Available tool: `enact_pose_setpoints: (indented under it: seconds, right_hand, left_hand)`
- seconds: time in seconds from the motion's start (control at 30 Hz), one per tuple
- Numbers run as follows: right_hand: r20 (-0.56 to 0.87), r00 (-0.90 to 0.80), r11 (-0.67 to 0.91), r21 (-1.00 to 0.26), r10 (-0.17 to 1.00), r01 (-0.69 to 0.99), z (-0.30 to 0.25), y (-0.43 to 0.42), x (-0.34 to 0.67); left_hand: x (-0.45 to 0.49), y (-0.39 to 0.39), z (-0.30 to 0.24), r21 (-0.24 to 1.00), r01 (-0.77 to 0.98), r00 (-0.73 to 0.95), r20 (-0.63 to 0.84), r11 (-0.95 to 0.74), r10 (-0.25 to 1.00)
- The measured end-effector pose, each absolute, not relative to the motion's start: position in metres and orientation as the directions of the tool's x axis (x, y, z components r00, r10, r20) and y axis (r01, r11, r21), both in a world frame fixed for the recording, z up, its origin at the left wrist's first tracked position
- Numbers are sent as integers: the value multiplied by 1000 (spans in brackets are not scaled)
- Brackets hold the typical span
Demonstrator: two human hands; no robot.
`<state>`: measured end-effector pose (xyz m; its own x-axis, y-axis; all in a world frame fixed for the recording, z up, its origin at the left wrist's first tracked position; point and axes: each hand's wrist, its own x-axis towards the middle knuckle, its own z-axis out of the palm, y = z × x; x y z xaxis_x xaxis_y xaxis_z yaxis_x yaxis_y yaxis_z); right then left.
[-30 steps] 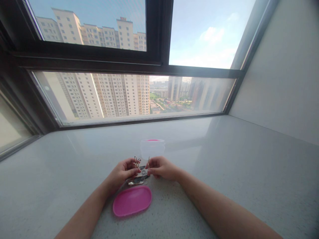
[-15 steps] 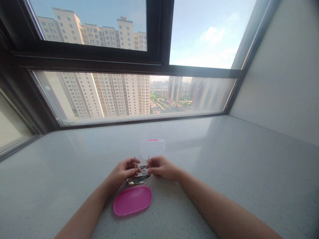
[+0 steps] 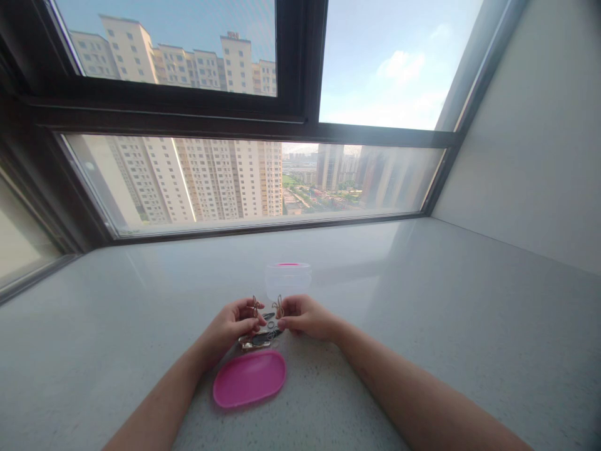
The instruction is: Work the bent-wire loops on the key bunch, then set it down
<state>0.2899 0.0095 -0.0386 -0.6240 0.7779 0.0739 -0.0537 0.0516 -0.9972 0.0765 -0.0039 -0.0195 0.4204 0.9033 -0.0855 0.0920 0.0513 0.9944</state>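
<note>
My left hand (image 3: 235,321) pinches a small gold bow-shaped hair clip (image 3: 255,307) upright between thumb and fingers. Facing it across a narrow gap, my right hand (image 3: 310,318) holds a second gold bow-shaped hair clip (image 3: 280,305). On the counter below and between my hands lies a small heap of hair clips (image 3: 260,341), some dark, some shiny metal, partly covered by my fingers. A thin ring (image 3: 271,325) shows among them. Closer to me is a shallow pink oval lid (image 3: 250,378).
A clear plastic box (image 3: 288,280) with a bit of pink at its top stands just beyond my hands. The speckled pale counter (image 3: 422,313) runs back to a dark-framed window (image 3: 375,134), with a white wall (image 3: 539,144) on the right.
The bow-shaped clip in my right hand has turned so that its loops face me more. The left one has tilted slightly. Both hands stay in nearly the same place.
</note>
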Motion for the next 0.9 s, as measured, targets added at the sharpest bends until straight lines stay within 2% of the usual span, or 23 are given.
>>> enact_pose_setpoints:
  seconds: [0.9]
  right_hand:
    - [66,-624,35,-997,779,-62,-35,9,289]
  left_hand:
    - [79,-7,-17,995,99,420,-61,21,905]
